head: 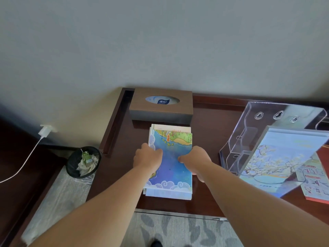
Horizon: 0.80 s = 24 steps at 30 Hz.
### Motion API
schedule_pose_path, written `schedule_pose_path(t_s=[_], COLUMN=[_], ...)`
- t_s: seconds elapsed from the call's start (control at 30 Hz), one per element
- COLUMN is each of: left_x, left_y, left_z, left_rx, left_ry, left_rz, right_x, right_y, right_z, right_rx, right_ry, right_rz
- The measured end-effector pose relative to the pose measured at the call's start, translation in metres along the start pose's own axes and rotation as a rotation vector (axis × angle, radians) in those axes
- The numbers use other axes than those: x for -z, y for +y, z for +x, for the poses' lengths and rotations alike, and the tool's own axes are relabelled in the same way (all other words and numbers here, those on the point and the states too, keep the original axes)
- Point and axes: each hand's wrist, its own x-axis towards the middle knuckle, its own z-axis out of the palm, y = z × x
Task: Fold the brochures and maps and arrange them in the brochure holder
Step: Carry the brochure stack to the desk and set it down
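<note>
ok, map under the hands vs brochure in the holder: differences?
The map lies flat on a stack, gripped by the left hand and right hand; the brochure stands tilted in the holder, untouched. Map shows sea and coast; brochure shows a blossoming tree. Both are mostly blue.

Both forearms stretched forward; left hand (147, 155) and right hand (195, 160), fingers curled, pinched the folded map (170, 172) at its edges.

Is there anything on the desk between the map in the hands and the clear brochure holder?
Nothing visible. The left hand and right hand grip the map; only bare desk lies between it and the brochure holder to the right. Its front pocket already holds a brochure.
</note>
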Motion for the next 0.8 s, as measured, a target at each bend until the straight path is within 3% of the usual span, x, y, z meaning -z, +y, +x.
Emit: schedule_pose_path(t_s=[0.27,0.37,0.5,0.8], left_x=[-0.017,-0.018,-0.026,-0.03], left_y=[-0.007,-0.006,-0.011,-0.02], left_z=[0.002,-0.002,-0.006,-0.005], left_rx=[-0.066,-0.284,-0.553,-0.559], left_ry=[0.186,0.293,0.15,0.022], left_rz=[0.233,0.335,0.53,0.659], right_x=[-0.014,-0.015,-0.016,-0.02], right_y=[0.005,0.005,0.007,0.007], right_z=[0.011,0.008,-0.001,0.002], right_rx=[-0.011,0.089,0.333,0.285], right_ry=[0.035,0.088,0.05,0.011], right_rz=[-0.053,-0.205,-0.491,-0.617])
